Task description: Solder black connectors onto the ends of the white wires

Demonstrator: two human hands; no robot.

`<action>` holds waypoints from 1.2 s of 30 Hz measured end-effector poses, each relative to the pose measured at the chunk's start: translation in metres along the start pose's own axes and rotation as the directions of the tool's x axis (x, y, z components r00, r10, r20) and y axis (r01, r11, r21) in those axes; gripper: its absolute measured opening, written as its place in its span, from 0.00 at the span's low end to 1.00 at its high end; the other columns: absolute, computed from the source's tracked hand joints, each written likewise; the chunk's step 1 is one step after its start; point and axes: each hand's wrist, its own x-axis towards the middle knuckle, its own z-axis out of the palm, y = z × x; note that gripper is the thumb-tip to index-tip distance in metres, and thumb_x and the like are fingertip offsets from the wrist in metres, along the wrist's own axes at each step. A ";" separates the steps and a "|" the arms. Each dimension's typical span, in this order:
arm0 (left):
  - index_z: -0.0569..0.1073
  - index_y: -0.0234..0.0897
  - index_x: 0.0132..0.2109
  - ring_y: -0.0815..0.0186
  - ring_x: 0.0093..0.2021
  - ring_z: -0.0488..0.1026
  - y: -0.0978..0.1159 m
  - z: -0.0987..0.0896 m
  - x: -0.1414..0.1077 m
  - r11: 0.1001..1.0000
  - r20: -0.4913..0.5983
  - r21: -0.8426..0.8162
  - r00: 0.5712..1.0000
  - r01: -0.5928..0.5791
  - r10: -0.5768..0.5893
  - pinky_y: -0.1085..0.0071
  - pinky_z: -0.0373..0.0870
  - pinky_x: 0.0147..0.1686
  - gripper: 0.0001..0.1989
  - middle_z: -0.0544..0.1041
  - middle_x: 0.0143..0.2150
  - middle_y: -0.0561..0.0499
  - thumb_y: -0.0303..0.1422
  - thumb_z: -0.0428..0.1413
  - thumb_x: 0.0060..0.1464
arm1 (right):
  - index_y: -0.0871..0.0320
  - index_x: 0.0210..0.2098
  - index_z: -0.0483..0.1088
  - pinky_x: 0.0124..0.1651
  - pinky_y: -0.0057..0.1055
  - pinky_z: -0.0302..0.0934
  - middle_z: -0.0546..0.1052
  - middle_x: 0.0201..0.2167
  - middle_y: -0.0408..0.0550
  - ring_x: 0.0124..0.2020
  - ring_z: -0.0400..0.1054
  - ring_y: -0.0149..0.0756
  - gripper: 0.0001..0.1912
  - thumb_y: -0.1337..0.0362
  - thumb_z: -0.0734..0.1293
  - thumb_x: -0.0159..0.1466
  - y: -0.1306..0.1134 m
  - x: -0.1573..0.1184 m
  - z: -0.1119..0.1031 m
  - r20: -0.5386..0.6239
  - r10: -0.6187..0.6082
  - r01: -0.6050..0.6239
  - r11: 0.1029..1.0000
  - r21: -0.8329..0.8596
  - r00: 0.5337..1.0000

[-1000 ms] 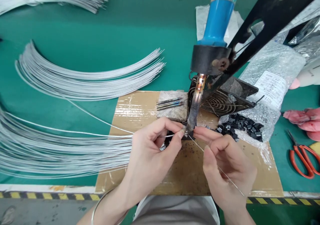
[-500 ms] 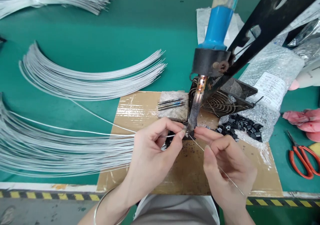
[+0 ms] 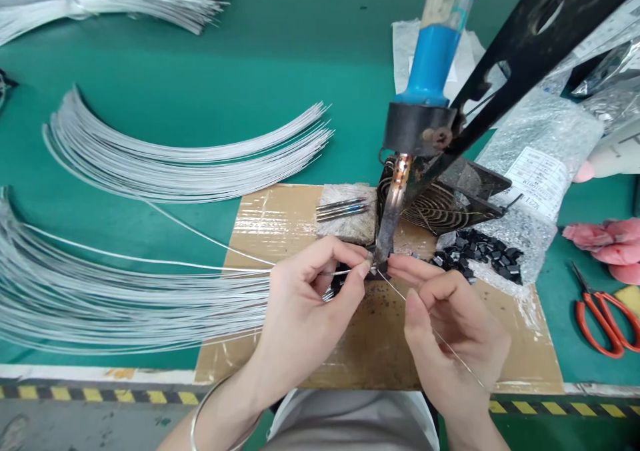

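Note:
Thumb and forefinger of my left hand (image 3: pixel 310 304) pinch a thin white wire (image 3: pixel 200 265) close to its end, right at the tip of the soldering iron (image 3: pixel 388 227). A strand of solder wire (image 3: pixel 445 342) runs through the closed thumb and forefinger of my right hand (image 3: pixel 457 331) up to the same spot. The iron, with its blue collar (image 3: pixel 433 61), points down from a black metal bracket (image 3: pixel 540 44). What lies exactly under the tip is mostly covered by my fingers.
Bundles of white wire (image 3: pixel 190 164) lie at the left. Behind my hands are a small fan (image 3: pixel 440 204) and a pad holding several thin rods (image 3: pixel 345 231). Small black parts (image 3: pixel 480 254), a bubble-wrap bag (image 3: pixel 555 137) and red-handled scissors (image 3: pixel 603 317) are on the right.
Both hands keep nearly the same pose at the iron's tip. The view has shifted very slightly, and the right hand sits a touch further left.

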 end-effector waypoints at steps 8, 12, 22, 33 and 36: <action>0.79 0.39 0.32 0.69 0.35 0.82 -0.001 0.001 -0.002 1.000 -0.003 -0.030 1.000 -0.004 0.004 0.77 0.76 0.36 0.07 0.87 0.36 0.51 0.24 0.62 0.58 | 0.53 0.33 0.71 0.56 0.37 0.79 0.87 0.52 0.47 0.52 0.84 0.41 0.11 0.74 0.68 0.69 0.000 0.000 0.001 0.001 -0.001 0.001 1.000 0.014 1.000; 0.78 0.39 0.31 0.69 0.34 0.82 -0.002 0.002 -0.001 0.999 -0.006 -0.033 1.000 0.001 -0.001 0.77 0.76 0.35 0.08 0.87 0.35 0.51 0.24 0.62 0.58 | 0.53 0.33 0.70 0.57 0.36 0.78 0.86 0.52 0.46 0.52 0.84 0.40 0.11 0.75 0.68 0.68 0.001 0.001 0.001 0.003 -0.006 0.006 1.000 0.016 1.000; 0.79 0.39 0.31 0.67 0.31 0.80 -0.001 0.002 0.000 1.000 -0.007 0.008 1.000 0.006 -0.006 0.74 0.74 0.31 0.07 0.86 0.33 0.51 0.24 0.62 0.57 | 0.53 0.33 0.69 0.55 0.40 0.79 0.87 0.52 0.48 0.50 0.85 0.42 0.10 0.73 0.68 0.69 0.002 -0.001 0.000 0.002 -0.017 0.017 0.999 -0.049 1.000; 0.79 0.39 0.32 0.70 0.31 0.79 0.000 0.002 -0.002 1.000 -0.011 0.023 1.000 -0.015 0.015 0.78 0.73 0.31 0.07 0.86 0.33 0.53 0.24 0.61 0.57 | 0.52 0.33 0.69 0.53 0.39 0.78 0.87 0.51 0.49 0.49 0.85 0.42 0.10 0.72 0.69 0.69 -0.004 -0.001 0.004 -0.029 -0.013 0.010 0.995 -0.095 0.999; 0.78 0.39 0.32 0.70 0.32 0.80 0.000 0.002 -0.003 0.999 -0.012 0.026 0.999 -0.031 0.031 0.78 0.74 0.32 0.07 0.86 0.33 0.53 0.24 0.61 0.58 | 0.52 0.33 0.69 0.52 0.37 0.78 0.87 0.51 0.47 0.48 0.85 0.41 0.10 0.71 0.69 0.69 -0.005 -0.002 0.005 -0.038 -0.014 0.011 0.995 -0.101 0.999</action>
